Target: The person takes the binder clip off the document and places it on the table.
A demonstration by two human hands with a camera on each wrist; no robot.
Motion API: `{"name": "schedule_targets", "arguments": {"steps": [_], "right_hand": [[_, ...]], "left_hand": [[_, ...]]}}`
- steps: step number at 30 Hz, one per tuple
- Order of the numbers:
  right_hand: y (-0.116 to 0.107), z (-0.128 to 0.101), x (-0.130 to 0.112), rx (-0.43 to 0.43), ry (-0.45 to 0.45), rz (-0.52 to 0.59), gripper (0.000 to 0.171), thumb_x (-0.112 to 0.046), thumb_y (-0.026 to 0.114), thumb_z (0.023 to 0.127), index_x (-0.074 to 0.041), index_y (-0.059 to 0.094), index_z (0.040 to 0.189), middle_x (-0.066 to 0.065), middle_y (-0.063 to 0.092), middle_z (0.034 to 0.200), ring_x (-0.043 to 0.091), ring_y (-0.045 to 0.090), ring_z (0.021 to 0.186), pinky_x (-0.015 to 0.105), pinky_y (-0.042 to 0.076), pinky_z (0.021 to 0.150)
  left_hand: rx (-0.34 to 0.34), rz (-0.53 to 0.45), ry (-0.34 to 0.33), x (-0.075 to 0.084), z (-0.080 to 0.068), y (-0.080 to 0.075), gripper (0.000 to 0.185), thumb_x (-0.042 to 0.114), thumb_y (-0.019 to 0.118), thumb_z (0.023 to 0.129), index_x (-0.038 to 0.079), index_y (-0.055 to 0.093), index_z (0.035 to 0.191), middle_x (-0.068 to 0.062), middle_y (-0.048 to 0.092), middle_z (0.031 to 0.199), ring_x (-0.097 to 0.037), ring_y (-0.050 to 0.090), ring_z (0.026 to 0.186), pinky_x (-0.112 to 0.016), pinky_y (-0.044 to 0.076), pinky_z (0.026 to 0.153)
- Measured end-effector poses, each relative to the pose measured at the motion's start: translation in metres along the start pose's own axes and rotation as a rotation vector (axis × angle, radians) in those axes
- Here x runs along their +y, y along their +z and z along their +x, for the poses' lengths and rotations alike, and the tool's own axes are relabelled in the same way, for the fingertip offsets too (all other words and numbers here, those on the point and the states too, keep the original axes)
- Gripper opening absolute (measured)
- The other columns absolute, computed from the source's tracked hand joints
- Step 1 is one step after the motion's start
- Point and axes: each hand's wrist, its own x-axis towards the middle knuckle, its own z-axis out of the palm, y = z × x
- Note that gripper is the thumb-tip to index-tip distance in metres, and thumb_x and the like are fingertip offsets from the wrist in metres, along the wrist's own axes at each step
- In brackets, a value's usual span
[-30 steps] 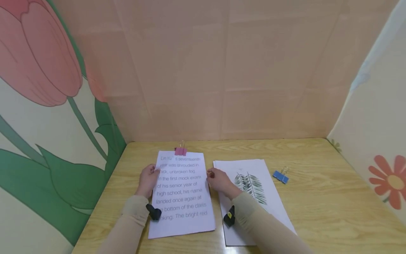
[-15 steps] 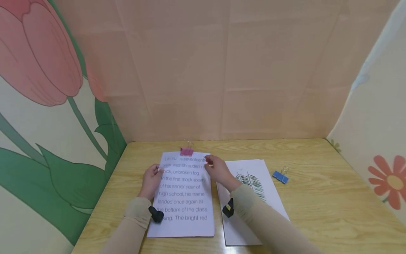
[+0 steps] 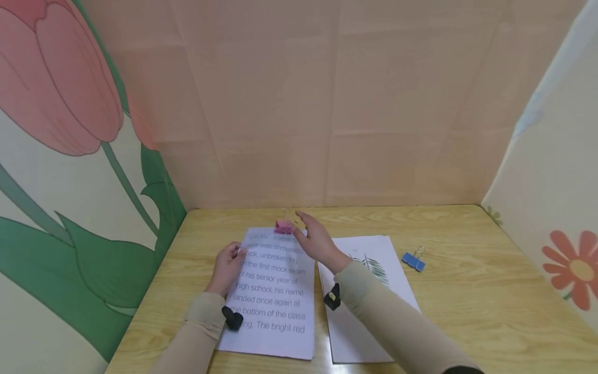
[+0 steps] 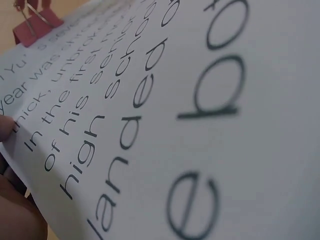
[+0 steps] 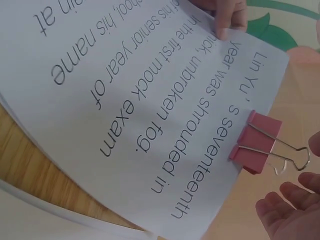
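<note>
A stack of white paper printed with large text point(image 3: 273, 291) is tilted up off the table, its left edge pinched between the thumb and fingers of my left hand point(image 3: 227, 267). A pink binder clip point(image 3: 283, 227) with wire handles grips the middle of its top edge. Beside that clip is my right hand point(image 3: 317, 240), fingers spread and holding nothing. In the right wrist view, the right fingertips point(image 5: 272, 205) lie close to the wire handles of the pink binder clip point(image 5: 260, 140), on both sides of them.
To the right, a second stack of paper with a green leaf print point(image 3: 376, 270) lies on the wooden table point(image 3: 486, 291), partly under the right forearm. A blue binder clip point(image 3: 413, 261) lies beyond it. A pink-covered wall point(image 3: 327, 104) rises behind the table.
My right hand has left the stack's right edge, moved up to the pink clip and spread its fingers. The text stack and clip have shifted slightly right; my left hand keeps its hold.
</note>
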Motion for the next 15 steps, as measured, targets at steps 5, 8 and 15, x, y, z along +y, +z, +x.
{"name": "schedule_targets", "arguments": {"steps": [5,8,15], "right_hand": [[-0.001,0.003,-0.002,-0.025,-0.006,0.008,0.054,-0.025,0.053,0.109,0.001,0.04,0.155,0.021,0.041,0.158,0.038,0.037,0.147,0.051,0.029,0.119],[-0.003,0.004,-0.001,-0.029,-0.033,0.01,0.049,-0.017,0.049,0.108,0.004,0.043,0.152,0.023,0.039,0.159,0.04,0.035,0.147,0.052,0.026,0.12],[-0.004,0.008,0.011,-0.073,-0.076,0.159,0.041,-0.011,0.047,0.108,0.005,0.05,0.146,0.027,0.035,0.16,0.045,0.034,0.147,0.057,0.031,0.117]], "left_hand": [[-0.015,0.015,0.018,0.004,-0.003,0.003,0.017,0.018,0.051,0.109,0.009,0.065,0.114,-0.009,0.068,0.096,-0.025,0.064,0.075,-0.032,0.051,0.061],[-0.015,0.012,0.021,0.005,-0.003,0.004,0.017,0.018,0.052,0.109,0.009,0.065,0.113,-0.009,0.068,0.096,-0.024,0.064,0.075,-0.031,0.05,0.061],[-0.016,-0.012,0.004,0.004,-0.003,0.006,0.016,0.017,0.052,0.109,0.009,0.065,0.112,-0.009,0.069,0.095,-0.023,0.064,0.074,-0.03,0.05,0.06]]}}
